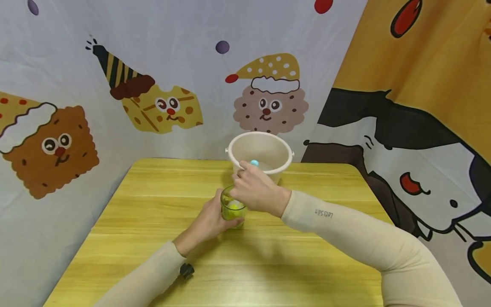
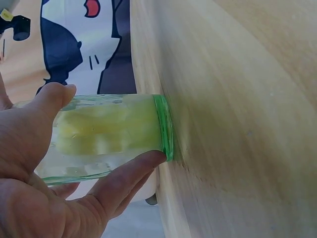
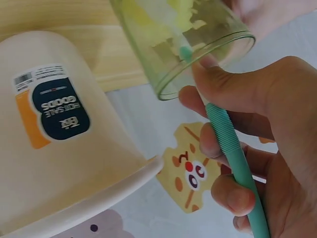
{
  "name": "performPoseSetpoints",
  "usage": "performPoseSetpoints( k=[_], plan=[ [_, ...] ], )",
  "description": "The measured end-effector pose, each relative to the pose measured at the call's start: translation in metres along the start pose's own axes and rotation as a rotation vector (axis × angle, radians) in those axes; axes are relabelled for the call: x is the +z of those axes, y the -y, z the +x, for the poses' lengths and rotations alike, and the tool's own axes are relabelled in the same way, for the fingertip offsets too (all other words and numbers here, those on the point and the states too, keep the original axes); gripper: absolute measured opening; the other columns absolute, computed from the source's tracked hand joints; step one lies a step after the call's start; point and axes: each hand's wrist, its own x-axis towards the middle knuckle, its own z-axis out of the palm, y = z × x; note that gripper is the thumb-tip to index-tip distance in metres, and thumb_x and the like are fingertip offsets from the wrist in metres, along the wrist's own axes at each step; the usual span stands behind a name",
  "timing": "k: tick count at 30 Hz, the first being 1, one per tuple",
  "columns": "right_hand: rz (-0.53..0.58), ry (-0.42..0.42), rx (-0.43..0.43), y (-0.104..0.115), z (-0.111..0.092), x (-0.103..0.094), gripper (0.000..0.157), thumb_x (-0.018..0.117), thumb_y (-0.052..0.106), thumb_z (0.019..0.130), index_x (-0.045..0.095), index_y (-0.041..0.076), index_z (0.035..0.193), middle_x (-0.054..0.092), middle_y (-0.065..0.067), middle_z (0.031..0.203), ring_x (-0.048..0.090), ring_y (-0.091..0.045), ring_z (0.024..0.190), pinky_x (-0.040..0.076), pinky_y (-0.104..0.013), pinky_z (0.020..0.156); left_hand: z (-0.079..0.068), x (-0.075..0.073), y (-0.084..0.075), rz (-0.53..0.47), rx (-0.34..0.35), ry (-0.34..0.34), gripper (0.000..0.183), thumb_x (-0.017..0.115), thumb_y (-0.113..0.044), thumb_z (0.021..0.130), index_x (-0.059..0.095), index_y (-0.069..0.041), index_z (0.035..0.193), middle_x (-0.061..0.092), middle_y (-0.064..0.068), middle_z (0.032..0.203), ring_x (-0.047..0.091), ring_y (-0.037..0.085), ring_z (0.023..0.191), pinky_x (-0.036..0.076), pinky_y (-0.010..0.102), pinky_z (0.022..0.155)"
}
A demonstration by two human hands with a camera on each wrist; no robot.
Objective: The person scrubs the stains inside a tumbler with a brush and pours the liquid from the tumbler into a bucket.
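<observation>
Apparently, the step in hand is scrubbing inside the green glass (image 1: 233, 208) with what looks like a tool's yellow head (image 2: 84, 131), and the next move would call for turning the teal handle (image 3: 237, 158) while the glass is held firm. The left hand (image 1: 209, 219) wraps fingers and thumb round the glass's side, while the right hand (image 1: 254, 187) grips the handle at the glass's mouth. Whether the glass touches the worktop (image 1: 130, 200) beneath is unclear; the white bucket (image 1: 264, 147) stands just beyond the glass.
</observation>
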Motion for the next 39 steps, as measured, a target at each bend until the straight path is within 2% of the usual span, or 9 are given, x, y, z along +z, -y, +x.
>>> performPoseSetpoints(
  k=[3, 10, 18, 24, 30, 34, 39],
  plan=[
    [0.005, 0.003, 0.000, 0.000, -0.002, 0.002, 0.014, 0.096, 0.028, 0.085, 0.088, 0.031, 0.096, 0.086, 0.005, 0.096, 0.077, -0.017, 0.084, 0.051, -0.033, 0.093, 0.000, 0.000, 0.000, 0.000, -0.002, 0.003, 0.085, 0.103, -0.031, 0.093, 0.048, -0.007, 0.152, 0.078, 0.011, 0.134, 0.079, 0.025, 0.121, 0.071, 0.048, 0.103],
    [-0.025, -0.057, -0.029, -0.003, -0.006, 0.002, 0.008, 0.093, 0.029, 0.086, 0.088, 0.029, 0.093, 0.086, 0.004, 0.099, 0.077, -0.018, 0.086, 0.049, -0.034, 0.095, 0.000, -0.001, -0.002, -0.004, -0.004, -0.004, 0.083, 0.103, -0.029, 0.092, 0.048, -0.007, 0.150, 0.078, 0.009, 0.130, 0.078, 0.022, 0.116, 0.070, 0.046, 0.101],
    [-0.025, -0.070, -0.016, -0.014, -0.016, 0.002, 0.005, 0.092, 0.034, 0.094, 0.091, 0.030, 0.097, 0.086, 0.005, 0.105, 0.077, -0.019, 0.092, 0.048, -0.035, 0.097, 0.000, 0.001, -0.001, -0.009, -0.029, -0.010, 0.082, 0.103, -0.031, 0.092, 0.051, -0.009, 0.150, 0.078, 0.007, 0.130, 0.078, 0.022, 0.116, 0.070, 0.045, 0.101],
    [-0.094, -0.119, -0.025, -0.022, -0.016, -0.010, 0.005, 0.092, 0.037, 0.097, 0.091, 0.032, 0.098, 0.084, 0.003, 0.108, 0.074, -0.019, 0.098, 0.045, -0.036, 0.101, 0.000, 0.000, -0.004, -0.039, -0.063, -0.008, 0.083, 0.104, -0.031, 0.091, 0.050, -0.009, 0.150, 0.078, 0.008, 0.130, 0.078, 0.022, 0.115, 0.070, 0.045, 0.101],
    [-0.130, -0.183, -0.034, -0.034, -0.013, -0.023, 0.005, 0.092, 0.033, 0.097, 0.090, 0.029, 0.094, 0.082, 0.003, 0.106, 0.070, -0.020, 0.102, 0.046, -0.036, 0.105, 0.001, 0.000, -0.007, -0.059, -0.078, -0.024, 0.088, 0.106, -0.028, 0.088, 0.050, -0.007, 0.153, 0.077, 0.011, 0.137, 0.077, 0.025, 0.122, 0.068, 0.048, 0.106],
    [-0.139, -0.192, -0.063, -0.036, -0.011, -0.027, 0.010, 0.089, 0.033, 0.100, 0.088, 0.029, 0.091, 0.082, 0.004, 0.108, 0.070, -0.020, 0.109, 0.047, -0.035, 0.106, -0.001, 0.001, -0.009, -0.060, -0.104, -0.036, 0.090, 0.107, -0.030, 0.086, 0.051, -0.007, 0.152, 0.077, 0.011, 0.136, 0.076, 0.026, 0.122, 0.068, 0.050, 0.106],
    [-0.158, -0.177, -0.087, -0.036, -0.007, -0.030, 0.013, 0.086, 0.037, 0.101, 0.087, 0.031, 0.090, 0.080, 0.005, 0.107, 0.069, -0.019, 0.110, 0.045, -0.036, 0.108, -0.003, 0.001, -0.013, -0.077, -0.115, -0.039, 0.093, 0.107, -0.032, 0.086, 0.051, -0.005, 0.156, 0.076, 0.012, 0.136, 0.075, 0.026, 0.121, 0.068, 0.052, 0.105]
  ],
)
